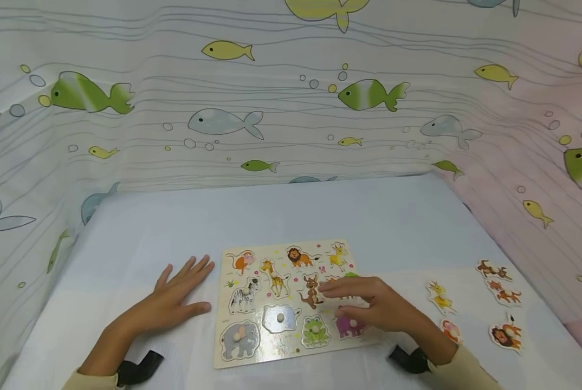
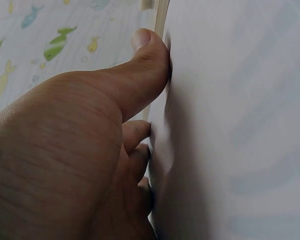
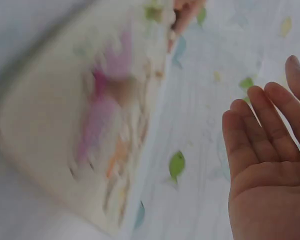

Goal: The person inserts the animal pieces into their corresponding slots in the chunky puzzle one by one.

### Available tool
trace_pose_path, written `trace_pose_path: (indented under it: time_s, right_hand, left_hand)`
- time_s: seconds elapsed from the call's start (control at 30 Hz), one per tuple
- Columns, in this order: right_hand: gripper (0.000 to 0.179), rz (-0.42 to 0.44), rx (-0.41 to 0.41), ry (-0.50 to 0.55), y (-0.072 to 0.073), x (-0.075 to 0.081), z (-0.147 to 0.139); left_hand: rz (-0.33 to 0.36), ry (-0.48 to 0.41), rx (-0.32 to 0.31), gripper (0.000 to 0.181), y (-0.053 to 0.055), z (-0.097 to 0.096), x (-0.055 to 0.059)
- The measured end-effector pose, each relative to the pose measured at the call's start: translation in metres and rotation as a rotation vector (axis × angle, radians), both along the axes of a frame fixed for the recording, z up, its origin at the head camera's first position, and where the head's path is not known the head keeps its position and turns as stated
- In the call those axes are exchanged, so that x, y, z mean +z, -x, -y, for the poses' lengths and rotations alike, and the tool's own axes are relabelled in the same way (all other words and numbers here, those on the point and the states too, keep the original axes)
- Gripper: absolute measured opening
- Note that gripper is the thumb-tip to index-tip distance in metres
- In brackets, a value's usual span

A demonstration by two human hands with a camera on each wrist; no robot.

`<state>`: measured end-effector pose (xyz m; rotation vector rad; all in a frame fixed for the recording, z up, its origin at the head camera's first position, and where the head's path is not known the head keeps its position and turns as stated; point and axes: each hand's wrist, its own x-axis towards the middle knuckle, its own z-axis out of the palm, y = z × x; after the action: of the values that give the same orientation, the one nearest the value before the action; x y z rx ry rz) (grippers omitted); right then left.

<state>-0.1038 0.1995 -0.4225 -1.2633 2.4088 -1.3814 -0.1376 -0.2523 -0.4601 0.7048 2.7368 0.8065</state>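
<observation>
A wooden animal puzzle board [image 1: 271,357] lies on the table. Knobbed pieces sit in it, including a zebra [image 1: 239,300], an elephant [image 1: 247,346], a frog [image 1: 315,337] and a purple animal [image 1: 343,329]; glare hides the picture on another knobbed piece [image 1: 271,319]. Left of the board, my left hand [image 1: 176,300] rests palm down on the table, fingers spread, holding nothing. My right hand [image 1: 381,303] hovers above the board's right part, covering some pictures. In the right wrist view its palm [image 3: 270,200] is bare, fingers extended and apart from the board [image 3: 40,125].
To the right lie several loose pieces: a yellow horned animal [image 1: 439,298], a monkey [image 1: 450,329], a lion [image 1: 505,337], an orange animal [image 1: 504,293] and a brown animal [image 1: 493,270]. A fish-printed curtain [image 1: 281,92] stands behind the table [image 1: 271,216].
</observation>
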Motion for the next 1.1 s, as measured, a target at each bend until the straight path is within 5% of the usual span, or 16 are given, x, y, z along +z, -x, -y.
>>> trace_pose_path:
  time_s: [0.23,0.37,0.5,0.6,0.77,1.1]
  right_hand:
    - [0.053,-0.097,-0.162,0.094,0.002,0.03,-0.061]
    - [0.054,-0.157,-0.398,0.033,0.0,0.04,-0.104]
    - [0.045,-0.065,-0.687,-0.062,-0.01,0.043,-0.149]
    - [0.039,0.012,-0.863,-0.054,-0.018,0.038,-0.18]
    - [0.035,0.084,-0.997,0.112,-0.024,0.017,-0.221]
    - [0.039,0.25,-1.269,0.204,-0.008,-0.012,-0.246]
  left_hand:
    - [0.015,-0.002,0.01,0.086,0.0,-0.001,0.001]
    - [0.019,0.003,0.018,0.086,0.0,-0.001,0.001]
    - [0.04,-0.003,0.018,0.087,0.001,-0.003,0.001]
    - [0.054,-0.007,0.011,0.087,0.001,-0.005,0.0]
    - [0.06,-0.004,0.003,0.087,0.003,-0.008,-0.001]
    - [0.055,0.003,0.022,0.088,0.001,-0.003,0.0]
